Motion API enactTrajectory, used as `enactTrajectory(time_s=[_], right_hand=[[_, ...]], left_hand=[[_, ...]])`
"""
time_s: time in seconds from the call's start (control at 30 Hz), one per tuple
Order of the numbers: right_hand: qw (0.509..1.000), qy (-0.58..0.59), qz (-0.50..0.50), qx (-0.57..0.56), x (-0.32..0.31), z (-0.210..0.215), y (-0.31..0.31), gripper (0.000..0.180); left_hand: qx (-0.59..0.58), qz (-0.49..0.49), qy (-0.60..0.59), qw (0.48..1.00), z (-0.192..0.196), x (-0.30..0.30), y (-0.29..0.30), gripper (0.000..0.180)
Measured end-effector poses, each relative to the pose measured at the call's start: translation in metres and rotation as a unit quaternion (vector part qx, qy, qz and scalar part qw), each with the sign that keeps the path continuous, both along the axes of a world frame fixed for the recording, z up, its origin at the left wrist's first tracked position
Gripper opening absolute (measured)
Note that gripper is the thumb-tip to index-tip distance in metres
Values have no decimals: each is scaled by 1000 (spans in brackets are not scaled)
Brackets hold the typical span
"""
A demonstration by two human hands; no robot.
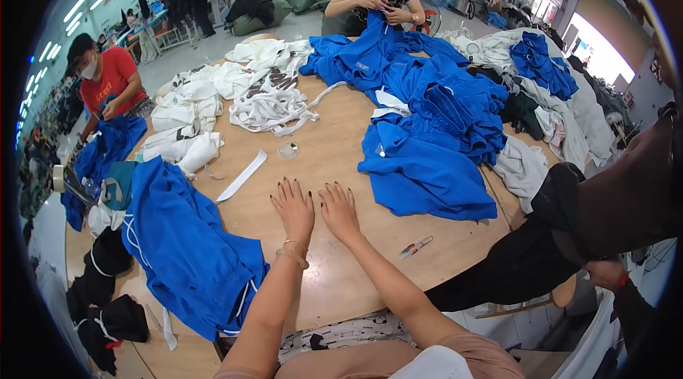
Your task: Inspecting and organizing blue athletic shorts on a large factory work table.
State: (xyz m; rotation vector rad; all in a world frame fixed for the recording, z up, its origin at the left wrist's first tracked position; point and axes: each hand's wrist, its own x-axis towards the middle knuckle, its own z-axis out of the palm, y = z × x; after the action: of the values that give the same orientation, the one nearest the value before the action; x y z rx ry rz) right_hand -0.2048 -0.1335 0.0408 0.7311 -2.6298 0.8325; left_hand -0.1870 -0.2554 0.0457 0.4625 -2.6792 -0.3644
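Observation:
My left hand [293,209] lies flat on the wooden table [341,265], fingers stretched out, with bracelets at the wrist. Beside it, a small gap away, my right hand [339,209] rests flat too. Neither holds anything. Left of my left forearm is a pile of blue garments [188,237] with white drawstrings. A white fabric strip [242,176] lies beyond that pile, near a small clear round disc [288,150]. To the right of my right forearm lies a pair of thread snips [416,246]. Past it spreads a blue garment [427,172].
A large heap of blue garments [455,105] fills the far right, white cloth pieces [192,105] the far left. Rolled black bundles [117,318] sit at the near left. People handle blue cloth across the table and at left. A dark-sleeved person stands close at right.

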Motion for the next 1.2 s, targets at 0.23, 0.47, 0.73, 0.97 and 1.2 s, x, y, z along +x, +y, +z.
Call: enactTrajectory(time_s=[0.23, 0.47, 0.73, 0.97, 1.2], right_hand=[[1000, -5, 10, -15, -1, 4, 2, 29], [1000, -15, -1, -19, -2, 3, 1, 28], [999, -3, 12, -33, -2, 2, 2, 27], [999, -8, -2, -31, -2, 2, 2, 26], [999, 0, 9, -42, -2, 2, 3, 26]], left_hand=[[18, -8, 43, 999, -1, 2, -2, 47], [9, 0, 38, 999, 0, 2, -1, 48], [15, -5, 36, 999, 1, 2, -1, 47], [6, 3, 43, 999, -1, 1, 0, 46], [-1, 3, 45, 999, 0, 1, 0, 47]])
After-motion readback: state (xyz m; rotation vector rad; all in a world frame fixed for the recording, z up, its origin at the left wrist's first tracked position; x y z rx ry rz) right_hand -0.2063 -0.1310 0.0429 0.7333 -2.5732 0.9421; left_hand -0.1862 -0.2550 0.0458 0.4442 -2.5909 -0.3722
